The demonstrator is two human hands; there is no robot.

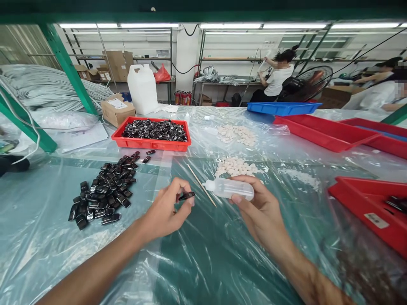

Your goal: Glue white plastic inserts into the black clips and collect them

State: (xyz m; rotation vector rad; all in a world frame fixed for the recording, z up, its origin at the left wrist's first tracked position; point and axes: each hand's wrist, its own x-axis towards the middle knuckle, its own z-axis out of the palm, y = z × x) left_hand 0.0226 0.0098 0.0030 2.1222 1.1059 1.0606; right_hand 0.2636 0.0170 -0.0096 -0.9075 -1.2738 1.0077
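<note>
Between the thumb and fingers of my left hand (170, 207) is a small black plastic part (186, 196). My right hand (259, 207) grips a translucent squeeze bottle (233, 189), tipped on its side with its white tip toward my left hand. A thin wooden stick (201, 185) lies on the table between the two hands, close to the bottle's tip. To the left of my left hand is a loose pile of similar black parts (110, 190). Behind the bottle a heap of small off-white pieces (237, 166) is spread on the plastic sheet.
A red tray (152, 146) full of black parts stands at the back left, near a white jug (142, 89) and a cardboard box (117, 109). More off-white pieces (237, 134) lie farther back. Red trays (330, 133), a blue tray (284, 108) and a red bin (372, 212) line the right.
</note>
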